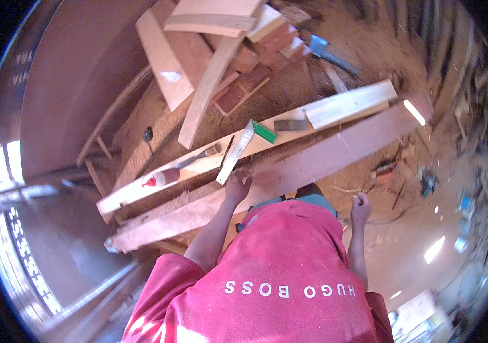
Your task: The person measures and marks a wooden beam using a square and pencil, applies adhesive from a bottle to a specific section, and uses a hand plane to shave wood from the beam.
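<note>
My left hand [237, 184], fingers loosely apart, is over the near reddish plank [307, 163], close to the lower end of a try square [240, 150]. The square has a metal blade and a green stock, and lies across a pale wooden beam [189, 174]. A thin dark stick [226, 151] lies beside its blade. My right hand [360, 209] hangs to the right, beyond the plank, fingers curled; anything inside is hidden. On the beam to the left lies a long tool with a reddish handle [168, 175]. A dark block [290, 125] sits right of the square.
A pale board [352, 104] rests at the beam's right end. Bricks [243, 90] and cut timber [201, 97] are stacked at the back, beside a blue-headed tool [319, 46]. A red-and-black tool [385, 167] and cords lie on the dusty ground at right.
</note>
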Tool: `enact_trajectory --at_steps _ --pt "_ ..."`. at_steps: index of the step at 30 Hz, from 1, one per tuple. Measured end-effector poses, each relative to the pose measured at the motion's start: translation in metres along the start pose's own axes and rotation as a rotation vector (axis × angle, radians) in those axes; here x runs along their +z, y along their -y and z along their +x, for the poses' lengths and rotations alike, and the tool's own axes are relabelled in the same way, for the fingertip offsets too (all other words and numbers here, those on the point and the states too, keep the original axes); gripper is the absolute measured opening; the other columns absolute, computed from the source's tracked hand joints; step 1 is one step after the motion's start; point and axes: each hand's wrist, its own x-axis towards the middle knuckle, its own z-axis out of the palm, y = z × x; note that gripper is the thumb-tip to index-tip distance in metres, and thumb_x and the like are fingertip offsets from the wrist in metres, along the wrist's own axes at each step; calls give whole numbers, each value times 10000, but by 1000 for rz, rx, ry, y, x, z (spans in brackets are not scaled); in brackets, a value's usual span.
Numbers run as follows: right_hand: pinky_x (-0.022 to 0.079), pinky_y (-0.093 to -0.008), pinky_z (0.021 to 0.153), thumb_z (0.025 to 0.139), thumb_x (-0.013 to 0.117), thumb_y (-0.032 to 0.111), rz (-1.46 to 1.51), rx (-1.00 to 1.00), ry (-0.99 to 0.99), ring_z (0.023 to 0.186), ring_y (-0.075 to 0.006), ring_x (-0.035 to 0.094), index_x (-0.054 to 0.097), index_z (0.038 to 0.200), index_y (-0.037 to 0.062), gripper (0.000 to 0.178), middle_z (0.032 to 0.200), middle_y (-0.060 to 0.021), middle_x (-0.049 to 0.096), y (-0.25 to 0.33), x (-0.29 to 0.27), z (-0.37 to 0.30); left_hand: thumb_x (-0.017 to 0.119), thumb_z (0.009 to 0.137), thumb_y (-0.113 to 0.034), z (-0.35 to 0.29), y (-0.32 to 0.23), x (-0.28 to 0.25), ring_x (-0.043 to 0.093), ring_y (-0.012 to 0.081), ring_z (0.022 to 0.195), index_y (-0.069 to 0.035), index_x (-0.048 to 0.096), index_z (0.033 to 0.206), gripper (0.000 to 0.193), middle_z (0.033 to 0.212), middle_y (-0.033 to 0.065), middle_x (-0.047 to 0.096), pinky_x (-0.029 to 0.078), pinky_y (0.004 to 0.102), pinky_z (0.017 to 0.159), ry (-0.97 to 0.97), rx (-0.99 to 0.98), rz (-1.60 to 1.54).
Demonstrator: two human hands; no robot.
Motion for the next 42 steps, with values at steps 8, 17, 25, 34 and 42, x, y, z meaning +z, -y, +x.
enact_trajectory --at_steps 8,17,25,34,42 --pt "521 -451 931 904 734 157 -159 -1258 277 1019 -334 654 710 1122 63 239 1017 -154 692 275 76 50 729 936 -268 -55 -12 -27 707 347 986 -10 722 1135 326 1102 214 729 565 447 872 -316 -371 -97" --pt "482 -504 1032 884 632 171 -360 -1839 560 1178 -303 606 734 1058 97 215 1123 -98 684 401 255 -51 745 950 -246 -153 53 -36 672 277 1106 12 645 1274 426 1180 176 717 527 391 971 -779 -802 -500" --pt "451 -484 1078 903 563 178 -669 -1866 503 1280 -278 547 749 1043 111 242 1219 -74 662 405 315 -83 893 810 -183 -77 157 -123 562 288 1245 8 452 1458 807 1418 199 548 483 420 1042 -1032 -713 -493" --pt "538 -478 920 854 640 112 -628 -1679 515 1101 -337 637 686 1076 62 232 1133 -111 628 383 335 -77 933 733 -194 17 228 -159 651 243 1134 -18 533 1352 758 1243 135 661 511 376 1006 -1082 -462 -779" --pt "474 -514 998 887 647 104 -655 -1647 245 1156 -363 611 648 1146 48 265 1172 -131 643 393 275 -137 936 698 -242 103 234 -240 718 305 1031 -44 579 1307 733 1123 167 724 559 411 918 -1015 -349 -588"
